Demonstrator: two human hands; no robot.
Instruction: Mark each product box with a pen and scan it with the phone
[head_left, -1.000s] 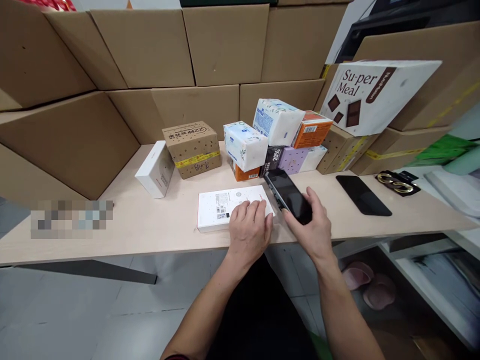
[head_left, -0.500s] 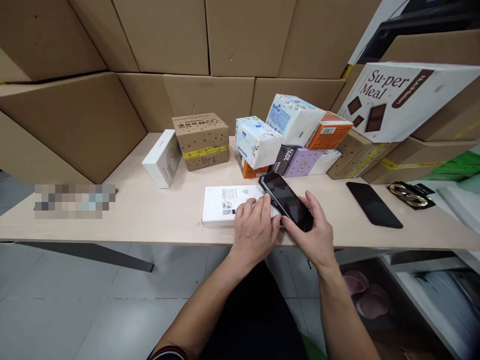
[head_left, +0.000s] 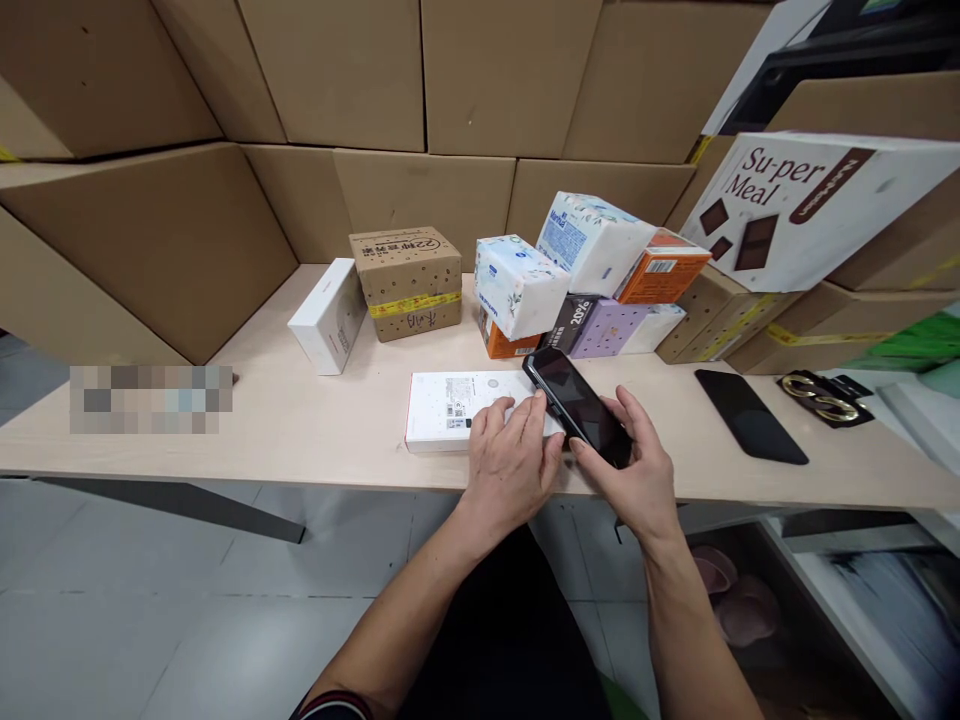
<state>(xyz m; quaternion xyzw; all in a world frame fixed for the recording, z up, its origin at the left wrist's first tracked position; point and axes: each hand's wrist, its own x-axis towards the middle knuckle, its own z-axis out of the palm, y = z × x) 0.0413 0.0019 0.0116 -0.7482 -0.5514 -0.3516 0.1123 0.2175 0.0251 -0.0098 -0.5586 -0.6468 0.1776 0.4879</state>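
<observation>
While the right hand [head_left: 637, 470] holds a black phone [head_left: 583, 402] along its sides, thumb on the near left and fingers on the right, the left hand [head_left: 514, 455] lies over the right part of a flat white box [head_left: 436, 412]. The right grip is clamped on the phone; the left grip is not closed round anything, its fingers stretched forward over the box, the foremost reaching the phone's left edge. The phone slants, screen up, from far left to near right, above the near middle of the worktop [head_left: 285, 440]; whether it touches the white box cannot be told.

Well to the right lies a thin black slab [head_left: 750, 415], with a black-and-gold item [head_left: 823, 398] just beyond. On the far left, a white upright box [head_left: 326, 325] stands beside a brown carton [head_left: 409, 290]. Far and centre, two tissue packs [head_left: 525, 287] sit atop smaller boxes, among them a lilac one [head_left: 606, 327].
</observation>
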